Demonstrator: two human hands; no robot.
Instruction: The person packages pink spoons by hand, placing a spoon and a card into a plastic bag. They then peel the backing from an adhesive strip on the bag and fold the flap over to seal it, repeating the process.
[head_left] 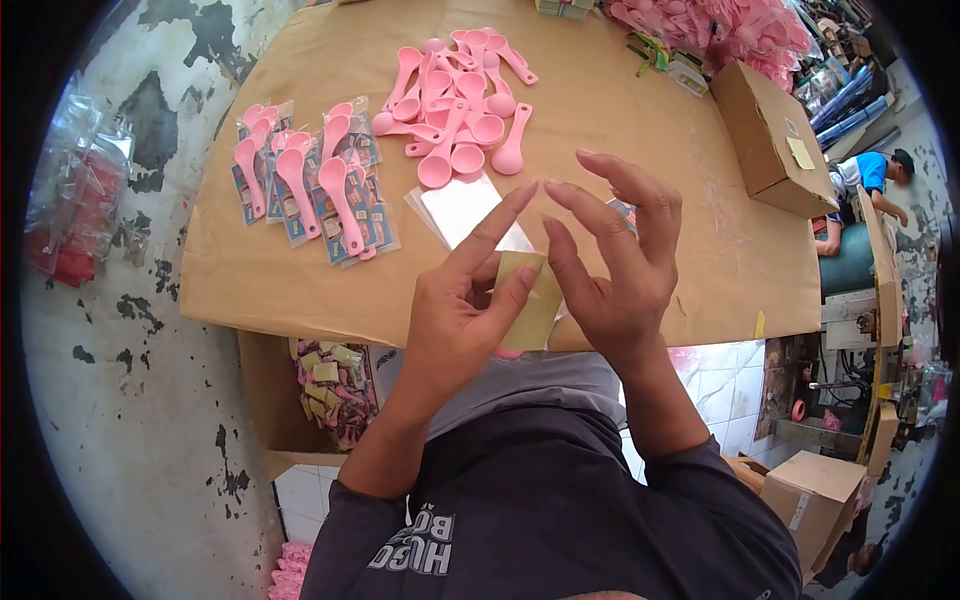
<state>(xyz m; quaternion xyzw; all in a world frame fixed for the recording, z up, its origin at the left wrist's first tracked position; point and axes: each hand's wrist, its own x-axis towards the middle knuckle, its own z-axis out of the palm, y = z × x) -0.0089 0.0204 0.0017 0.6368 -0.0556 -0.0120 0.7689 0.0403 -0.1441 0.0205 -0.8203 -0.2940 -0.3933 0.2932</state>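
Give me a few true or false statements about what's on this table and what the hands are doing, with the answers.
1. Both hands, left hand and right hand, pinch a yellowish strip. True.
2. The loose spoons are blue. False: they are pink.
3. The bagged spoons lie left of the loose pile. True.
4. The closed cardboard box sits on the table's left edge. False: it sits at the right.
5. Clear empty bags lie beyond the hands. True.

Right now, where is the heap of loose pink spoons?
In the head view the loose spoons lie at the far middle of the brown table, right of the bagged spoons and just beyond the clear bags.
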